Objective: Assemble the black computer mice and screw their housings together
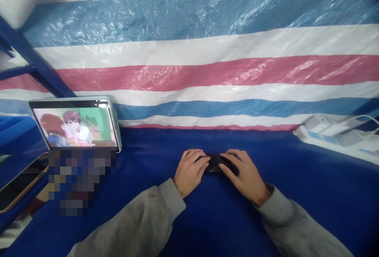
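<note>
A small flat black object (pixel 215 164) lies on or just over the blue tabletop, its exact kind unclear. My left hand (pixel 192 170) grips its left end, fingers bent over the edge. At the other end, my right hand (pixel 241 172) has thumb and fingers around it. Parts of the object are hidden under the fingers. Both forearms, in grey sleeves, reach in from the bottom of the view.
A tablet (pixel 77 126) showing a cartoon leans upright at the left. Near it lies a phone (pixel 23 182), beside a pixelated patch. White power strip (pixel 334 138) with plugged-in chargers sits at the right. A striped plastic sheet (pixel 189 75) hangs behind the blue tabletop (pixel 207 217).
</note>
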Demonstrator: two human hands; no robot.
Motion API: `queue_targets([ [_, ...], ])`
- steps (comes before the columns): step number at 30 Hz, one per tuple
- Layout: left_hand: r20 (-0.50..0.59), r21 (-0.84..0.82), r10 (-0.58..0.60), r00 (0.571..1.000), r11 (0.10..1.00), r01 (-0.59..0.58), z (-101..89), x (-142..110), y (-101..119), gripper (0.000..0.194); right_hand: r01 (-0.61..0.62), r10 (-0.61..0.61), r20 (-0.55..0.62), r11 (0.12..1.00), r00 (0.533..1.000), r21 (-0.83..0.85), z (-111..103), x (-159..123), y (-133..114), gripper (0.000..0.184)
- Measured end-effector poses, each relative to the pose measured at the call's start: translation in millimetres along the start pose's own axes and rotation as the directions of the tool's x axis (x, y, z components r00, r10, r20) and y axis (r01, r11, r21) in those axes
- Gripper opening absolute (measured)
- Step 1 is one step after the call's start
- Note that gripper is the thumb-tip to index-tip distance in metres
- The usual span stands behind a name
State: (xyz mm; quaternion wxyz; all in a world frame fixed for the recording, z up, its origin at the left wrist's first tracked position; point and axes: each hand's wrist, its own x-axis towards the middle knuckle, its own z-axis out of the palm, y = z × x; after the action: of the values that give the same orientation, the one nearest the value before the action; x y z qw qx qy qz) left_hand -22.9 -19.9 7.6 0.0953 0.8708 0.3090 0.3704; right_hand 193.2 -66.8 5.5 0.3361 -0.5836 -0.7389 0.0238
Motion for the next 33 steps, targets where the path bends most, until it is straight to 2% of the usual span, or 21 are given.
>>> queue_targets([
  [13,-0.092,-0.078,0.021,0.996,0.997,-0.028,-0.5,-0.3,1.8,0.012,0.016,-0.016,0.03,1.0,0.999,-0.011,-0.4,-0.3,0.4,0.038],
  [28,-0.063,-0.104,-0.005,0.998,0.995,-0.001,-0.4,-1.3,1.2,0.016,0.018,-0.018,0.045,1.0,0.999,-0.014,1.0,-0.7,0.9,0.038],
  [33,-0.084,-0.12,-0.007,0.996,0.993,-0.004,-0.2,-2.0,0.4,0.015,0.024,-0.023,0.033,0.999,0.999,-0.023,1.3,-1.4,1.0,0.037],
])
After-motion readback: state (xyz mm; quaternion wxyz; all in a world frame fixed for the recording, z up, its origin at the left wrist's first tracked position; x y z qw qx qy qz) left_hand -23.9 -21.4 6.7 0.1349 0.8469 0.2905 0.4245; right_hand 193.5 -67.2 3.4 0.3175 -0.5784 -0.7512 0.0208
